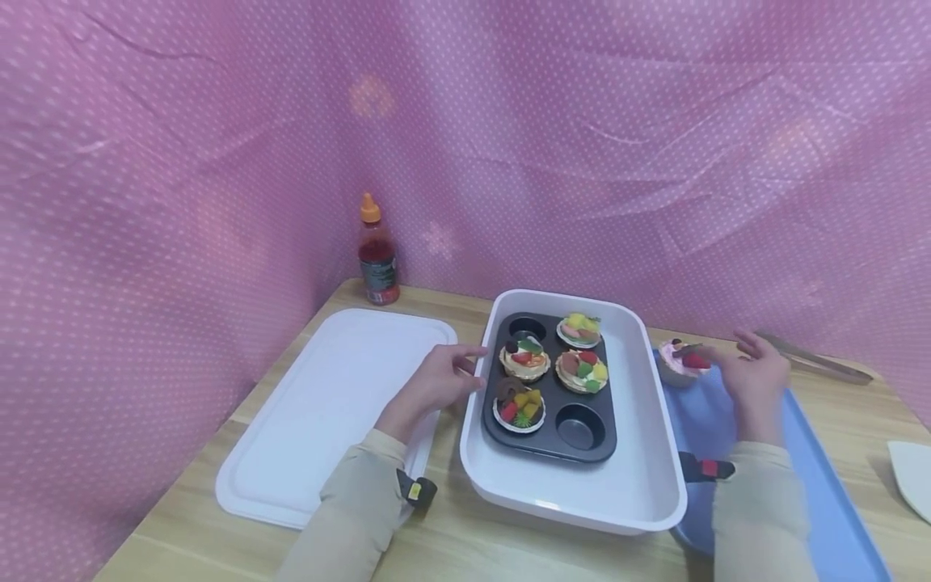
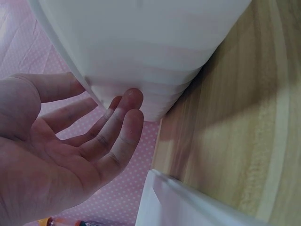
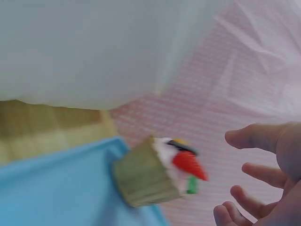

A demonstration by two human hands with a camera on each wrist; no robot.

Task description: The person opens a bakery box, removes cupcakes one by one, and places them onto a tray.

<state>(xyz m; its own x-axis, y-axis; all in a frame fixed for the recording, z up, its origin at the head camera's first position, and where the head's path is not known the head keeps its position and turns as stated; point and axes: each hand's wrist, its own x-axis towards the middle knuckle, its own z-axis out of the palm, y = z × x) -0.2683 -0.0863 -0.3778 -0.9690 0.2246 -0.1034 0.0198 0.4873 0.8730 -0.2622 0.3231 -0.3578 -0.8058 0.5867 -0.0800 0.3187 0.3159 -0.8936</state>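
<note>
My left hand (image 1: 440,378) is at the left side of a white bin (image 1: 567,508), its loosely bent fingers (image 2: 124,136) right at the outer wall and its thumb by the rim. Inside the bin lies a dark muffin pan (image 1: 541,447) holding several fruit-topped tarts (image 1: 525,360); its front right and back left cups hold none. My right hand (image 1: 756,378) hovers over the blue tray (image 1: 822,485) with fingers spread. Just beyond the fingertips stands a cupcake (image 3: 148,174) with pink cream and a strawberry, at the tray's far left corner; a gap separates them in the right wrist view.
A white cutting board (image 1: 327,412) lies left of the bin. An orange-capped sauce bottle (image 1: 378,263) stands at the back left. Metal tongs (image 1: 822,361) lie behind the blue tray, and a white dish (image 1: 913,477) shows at the right edge. Pink dotted cloth (image 1: 465,145) hangs behind the table.
</note>
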